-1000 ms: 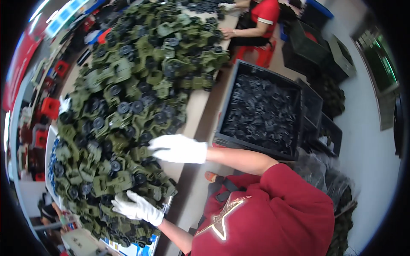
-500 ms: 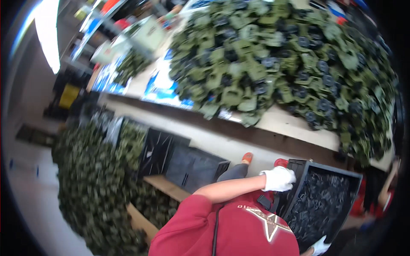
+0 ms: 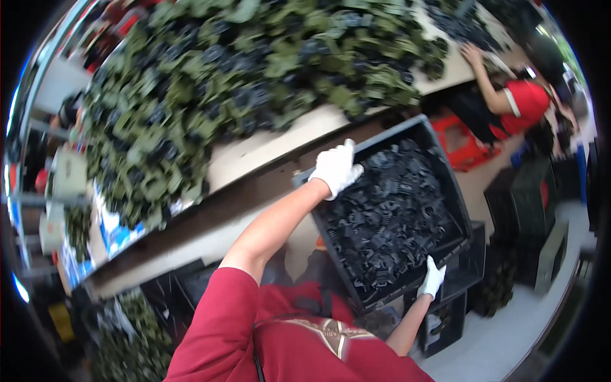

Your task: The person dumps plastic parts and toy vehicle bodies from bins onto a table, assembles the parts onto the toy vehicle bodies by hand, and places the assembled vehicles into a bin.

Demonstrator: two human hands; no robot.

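The left hand [image 3: 335,168] and right hand [image 3: 433,280] pinch opposite sides of the black bin [image 3: 449,167]. Black bits [image 3: 388,210] lie inside.

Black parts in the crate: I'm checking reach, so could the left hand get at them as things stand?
Probably yes: the left hand is at the rim of the crate, close beside the black parts, and no lid covers them.

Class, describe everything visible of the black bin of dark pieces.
The black bin is rectangular, open-topped and plastic-looking, with a thick rim. Small dark pieces fill much of it. It sits angled beside the pale table. The gloved left hand touches its table-side rim, the right hand the opposite rim. What supports it is unclear.
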